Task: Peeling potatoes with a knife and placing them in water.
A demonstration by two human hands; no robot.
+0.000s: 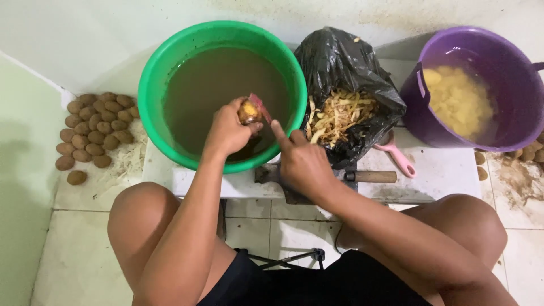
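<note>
Potato (248, 111), half peeled and yellow-brown, sits in the fingers of the left hand (228, 131), which is clenched around it and holds it just above the murky brown water of the green basin (148, 85). The potato's long axis runs roughly near to far, tilted a little to the right, with its bare side turned toward the right hand. A pink peeler (261, 107) rests against the potato's right edge; its blade end points far and left. The right hand (303, 164) grasps the peeler's handle, forefinger stretched out along it toward the potato, the other fingers curled under, so the handle itself is mostly hidden. That puts the potato up and to the left of the right hand, touching the tool, while the left hand is the nearer of the two and carries its weight.

Just right of the basin stands a black bag (345, 62) holding a heap of pale peelings (337, 116). Near its base lie a second pink tool (396, 157) and a wooden handle (371, 176) on the low white slab (447, 173). Farther right, a purple tub (510, 136) holds peeled yellow potatoes in water. On the floor at far left lies a cluster of unpeeled brown potatoes (93, 130).
</note>
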